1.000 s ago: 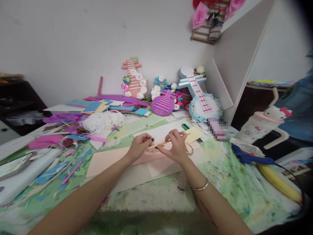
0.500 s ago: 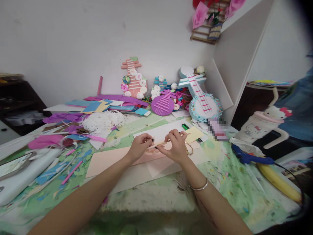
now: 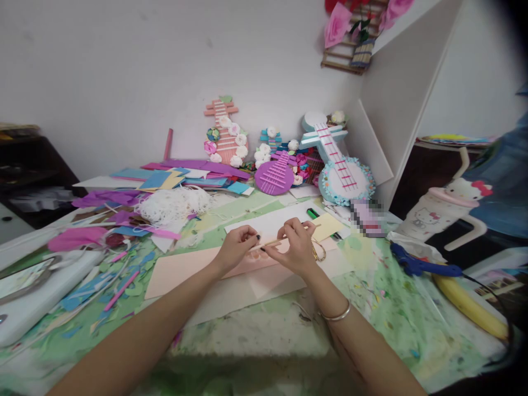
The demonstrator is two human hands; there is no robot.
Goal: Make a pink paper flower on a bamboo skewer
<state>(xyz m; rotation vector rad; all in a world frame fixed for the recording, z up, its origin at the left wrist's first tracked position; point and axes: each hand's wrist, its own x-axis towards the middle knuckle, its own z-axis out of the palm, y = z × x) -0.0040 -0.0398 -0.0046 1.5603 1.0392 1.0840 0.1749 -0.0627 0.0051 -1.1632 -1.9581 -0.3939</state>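
Observation:
Over the middle of the table, a thin pale stick runs between my two hands, its right end poking out past the right fingers. My left hand is closed in a pinch at its left end. My right hand grips it further along, thumb underneath and fingers bent over the top. Pale pink, petal-like shapes show just below the stick, partly covered by fingers. Beneath the hands lie a peach paper sheet and white sheets. Gold-handled scissors lie beside my right hand, next to a yellow paper piece.
Craft lutes, one purple and one light blue, stand along the wall. White shredded paper and paper scraps crowd the left, near a phone. A blue glue gun, a banana and a tumbler are at right.
My left fingertips have shifted very slightly at the stick's end. Both arms and everything on the table stay where they were.

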